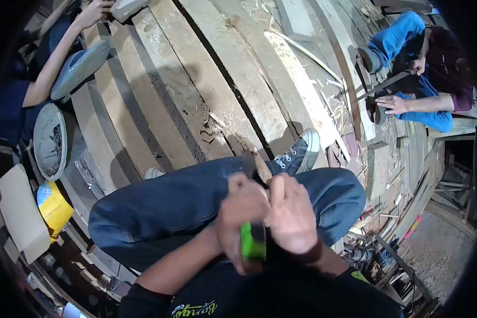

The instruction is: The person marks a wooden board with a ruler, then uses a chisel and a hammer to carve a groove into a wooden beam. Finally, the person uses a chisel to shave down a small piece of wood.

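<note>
My left hand (244, 220) is blurred by motion and wrapped round a tool with a green and black handle (253, 243), over my lap. Right beside it, my right hand (292, 212) has its fingers closed round a piece of wood (262, 168), whose pointed end sticks out beyond the fingers towards my shoe (305, 153). The two hands touch or nearly touch. Where the tool meets the wood is hidden by the fingers and blur.
Wooden planks (196, 79) with gaps make up the floor, with shavings (212, 127) ahead. A co-worker (434, 79) saws at the right; another person's arm (58, 58) is at upper left. A bowl (51, 140) and a yellow container (54, 212) stand left.
</note>
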`<state>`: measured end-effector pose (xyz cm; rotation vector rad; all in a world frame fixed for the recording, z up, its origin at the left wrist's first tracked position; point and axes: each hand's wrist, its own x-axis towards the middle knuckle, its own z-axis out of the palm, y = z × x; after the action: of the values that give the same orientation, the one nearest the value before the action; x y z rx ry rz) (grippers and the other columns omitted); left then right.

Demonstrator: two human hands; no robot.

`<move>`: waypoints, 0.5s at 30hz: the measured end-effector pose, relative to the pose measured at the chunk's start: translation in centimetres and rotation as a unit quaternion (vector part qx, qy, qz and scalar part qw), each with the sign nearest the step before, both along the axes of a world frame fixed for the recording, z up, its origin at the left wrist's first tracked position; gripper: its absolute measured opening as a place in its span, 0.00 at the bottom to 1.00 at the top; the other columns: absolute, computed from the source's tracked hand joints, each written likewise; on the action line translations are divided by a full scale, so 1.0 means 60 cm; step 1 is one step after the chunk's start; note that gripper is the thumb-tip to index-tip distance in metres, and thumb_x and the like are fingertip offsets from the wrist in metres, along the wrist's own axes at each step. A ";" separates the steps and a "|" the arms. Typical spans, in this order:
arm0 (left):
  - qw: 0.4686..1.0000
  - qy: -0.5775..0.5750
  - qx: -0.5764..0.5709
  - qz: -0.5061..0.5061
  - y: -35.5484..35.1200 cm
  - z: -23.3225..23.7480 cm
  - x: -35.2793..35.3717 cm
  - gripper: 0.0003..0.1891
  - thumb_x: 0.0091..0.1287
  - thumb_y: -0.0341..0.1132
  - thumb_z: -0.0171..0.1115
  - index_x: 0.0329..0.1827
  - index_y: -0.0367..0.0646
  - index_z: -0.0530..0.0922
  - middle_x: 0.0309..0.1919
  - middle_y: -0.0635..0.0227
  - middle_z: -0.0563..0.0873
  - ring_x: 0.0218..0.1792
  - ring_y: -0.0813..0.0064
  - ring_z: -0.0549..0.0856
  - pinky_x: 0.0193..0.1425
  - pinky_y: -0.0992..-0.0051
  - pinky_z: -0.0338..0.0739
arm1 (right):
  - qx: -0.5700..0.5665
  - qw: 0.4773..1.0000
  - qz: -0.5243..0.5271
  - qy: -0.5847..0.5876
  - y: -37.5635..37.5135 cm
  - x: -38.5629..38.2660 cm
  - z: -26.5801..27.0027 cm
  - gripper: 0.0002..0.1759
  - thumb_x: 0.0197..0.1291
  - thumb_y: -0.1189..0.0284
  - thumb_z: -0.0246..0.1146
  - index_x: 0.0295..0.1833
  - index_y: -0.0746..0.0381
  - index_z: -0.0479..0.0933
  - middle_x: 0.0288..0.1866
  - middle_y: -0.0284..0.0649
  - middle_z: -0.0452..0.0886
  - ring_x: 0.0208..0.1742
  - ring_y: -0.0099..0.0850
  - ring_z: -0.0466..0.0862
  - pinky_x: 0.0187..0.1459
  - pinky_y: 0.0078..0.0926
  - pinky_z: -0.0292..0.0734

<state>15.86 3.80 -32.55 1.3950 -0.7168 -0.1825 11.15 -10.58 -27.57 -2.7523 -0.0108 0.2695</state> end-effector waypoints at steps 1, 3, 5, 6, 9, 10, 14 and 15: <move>0.999 0.039 -0.002 0.022 -0.002 -0.022 0.007 0.43 0.49 0.82 0.59 0.28 0.42 0.73 0.27 0.67 0.76 0.31 0.64 0.78 0.51 0.62 0.61 | 0.008 1.000 0.001 0.000 0.001 0.000 0.002 0.08 0.58 0.75 0.59 0.43 0.62 0.70 0.39 0.43 0.74 0.42 0.40 0.78 0.46 0.37 0.72; 0.993 0.084 -0.042 0.065 -0.010 -0.032 0.019 0.44 0.49 0.83 0.58 0.29 0.41 0.74 0.26 0.66 0.76 0.30 0.63 0.76 0.49 0.64 0.61 | -0.015 1.000 0.018 -0.010 0.000 -0.004 -0.002 0.08 0.59 0.73 0.60 0.43 0.62 0.71 0.39 0.43 0.74 0.43 0.40 0.78 0.46 0.37 0.72; 0.997 0.052 -0.025 0.046 -0.007 -0.027 0.011 0.44 0.49 0.83 0.59 0.30 0.42 0.75 0.27 0.67 0.76 0.31 0.63 0.77 0.50 0.64 0.61 | 0.003 1.000 0.000 -0.003 0.002 -0.002 -0.004 0.08 0.59 0.73 0.59 0.43 0.62 0.70 0.39 0.44 0.74 0.43 0.40 0.78 0.46 0.37 0.72; 1.000 0.002 -0.021 0.007 -0.003 -0.014 0.008 0.43 0.49 0.82 0.60 0.30 0.42 0.75 0.27 0.66 0.77 0.31 0.63 0.77 0.51 0.64 0.61 | 0.007 1.000 -0.001 -0.008 0.001 -0.002 -0.002 0.07 0.60 0.74 0.58 0.43 0.62 0.70 0.39 0.44 0.74 0.42 0.41 0.78 0.46 0.38 0.72; 0.999 0.022 -0.025 0.033 -0.010 -0.038 0.014 0.41 0.50 0.80 0.61 0.32 0.44 0.76 0.29 0.66 0.78 0.33 0.62 0.78 0.53 0.64 0.61 | 0.007 1.000 0.007 0.007 -0.003 -0.003 -0.006 0.07 0.60 0.74 0.58 0.42 0.62 0.69 0.39 0.43 0.74 0.42 0.41 0.78 0.45 0.39 0.72; 0.998 0.051 -0.020 0.034 -0.013 -0.041 0.012 0.41 0.50 0.81 0.61 0.32 0.44 0.77 0.29 0.66 0.78 0.33 0.62 0.78 0.53 0.63 0.61 | -0.007 1.000 0.007 -0.003 0.002 -0.003 -0.007 0.07 0.60 0.73 0.58 0.42 0.61 0.70 0.38 0.43 0.74 0.42 0.40 0.78 0.46 0.39 0.72; 1.000 -0.005 0.003 0.006 -0.007 -0.025 0.009 0.42 0.50 0.81 0.60 0.32 0.43 0.77 0.29 0.65 0.78 0.32 0.63 0.78 0.50 0.64 0.62 | -0.005 1.000 -0.003 -0.014 0.002 -0.006 -0.008 0.06 0.60 0.74 0.58 0.42 0.61 0.70 0.38 0.42 0.74 0.41 0.40 0.78 0.46 0.37 0.72; 1.000 -0.005 0.002 0.005 -0.008 -0.035 0.014 0.42 0.50 0.81 0.60 0.32 0.43 0.77 0.29 0.65 0.78 0.32 0.63 0.78 0.50 0.64 0.62 | -0.005 1.000 -0.004 -0.014 0.000 -0.001 -0.009 0.06 0.60 0.74 0.58 0.42 0.61 0.70 0.38 0.42 0.74 0.41 0.40 0.78 0.46 0.37 0.72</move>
<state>16.70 3.31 -34.65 1.4046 -0.7176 -0.1690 11.07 -10.56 -28.14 -2.7654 -0.0064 0.2288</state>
